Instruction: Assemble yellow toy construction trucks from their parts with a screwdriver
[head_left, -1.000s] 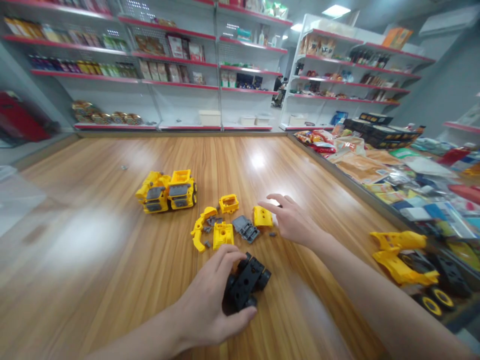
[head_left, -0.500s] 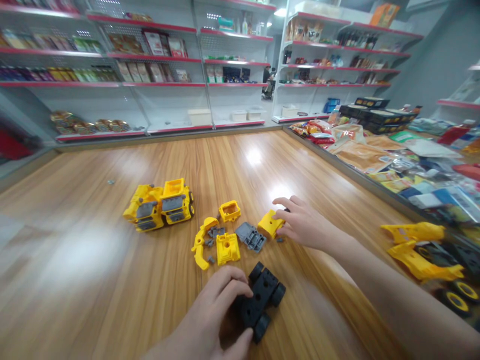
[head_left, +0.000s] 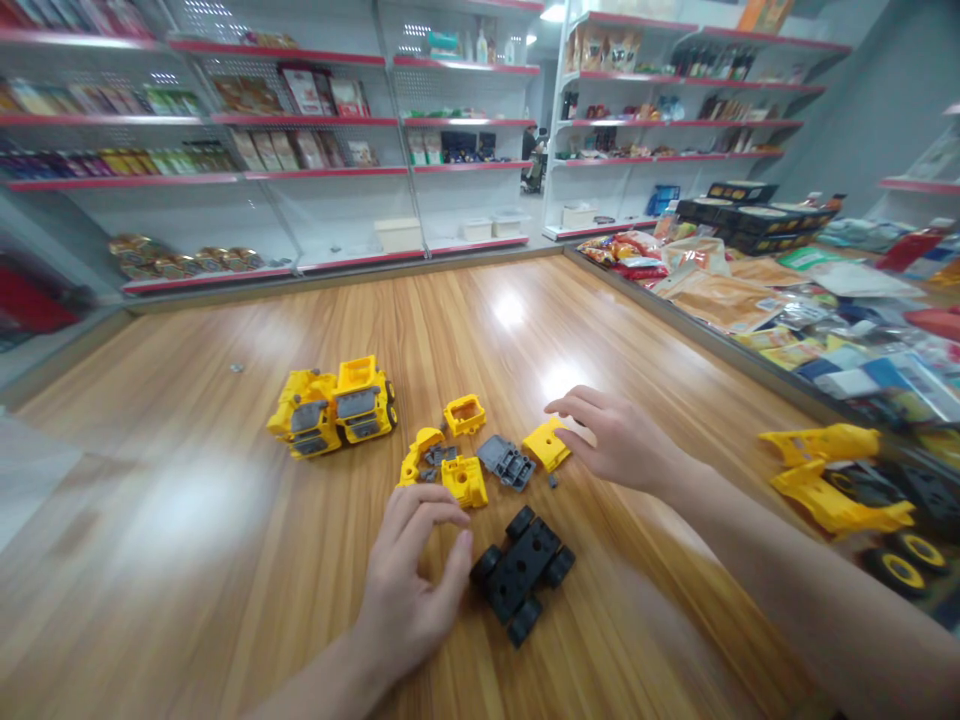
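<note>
A black four-wheeled toy chassis (head_left: 523, 567) lies on the wooden table. Just left of it, my left hand (head_left: 416, 575) is open, thumb and fingers apart, holding nothing. My right hand (head_left: 611, 435) hovers beside a yellow block-shaped part (head_left: 546, 444), fingers curved and apart; a small dark spot shows between them, too unclear to name. Around the middle lie a grey part (head_left: 506, 462), a yellow frame (head_left: 465, 414), a yellow part with a round hole (head_left: 464, 482) and a curved yellow piece (head_left: 418, 455), partly behind my left hand. Small grey bits lie among them.
Two yellow toy trucks (head_left: 334, 408) stand together at the left. Another yellow toy vehicle (head_left: 840, 485) sits by the right edge. Packaged goods (head_left: 727, 300) fill the area beyond the right-hand rim. Stocked shelves (head_left: 315, 120) line the back.
My left hand has let go of the black chassis and moved left and up, off it. My right hand has drawn slightly back from the yellow block-shaped part. The view has shifted a little.
</note>
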